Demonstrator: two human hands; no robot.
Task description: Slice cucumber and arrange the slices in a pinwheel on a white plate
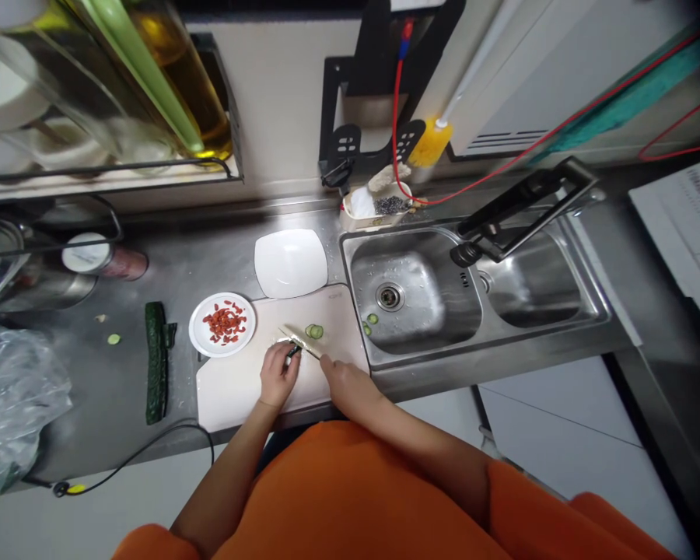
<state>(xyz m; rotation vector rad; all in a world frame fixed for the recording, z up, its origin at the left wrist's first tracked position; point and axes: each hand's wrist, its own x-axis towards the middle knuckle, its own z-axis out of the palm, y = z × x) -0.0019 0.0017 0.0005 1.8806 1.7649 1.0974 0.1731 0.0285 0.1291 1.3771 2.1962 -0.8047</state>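
On the pale cutting board (pixel 239 393), my left hand (pixel 278 375) has its fingers closed around a short piece of cucumber (pixel 293 351). My right hand (pixel 350 385) grips the handle of a kitchen knife (pixel 304 347), whose blade lies at the cucumber piece. A few cut cucumber slices (pixel 313 331) rest on the board just beyond the blade. Left of the board's far corner, a round white plate (pixel 194 325) carries small red pieces. A squarish white dish (pixel 292 263) stands behind the board. The underside of the cucumber piece is hidden by my fingers.
A whole cucumber (pixel 155 364) lies on the steel counter at left, near a clear plastic bag (pixel 20 404) and a black cable (pixel 145 445). A double sink (pixel 414 288) adjoins the board at right, with cucumber slices (pixel 372 319) inside. A black faucet (pixel 502 222) overhangs it.
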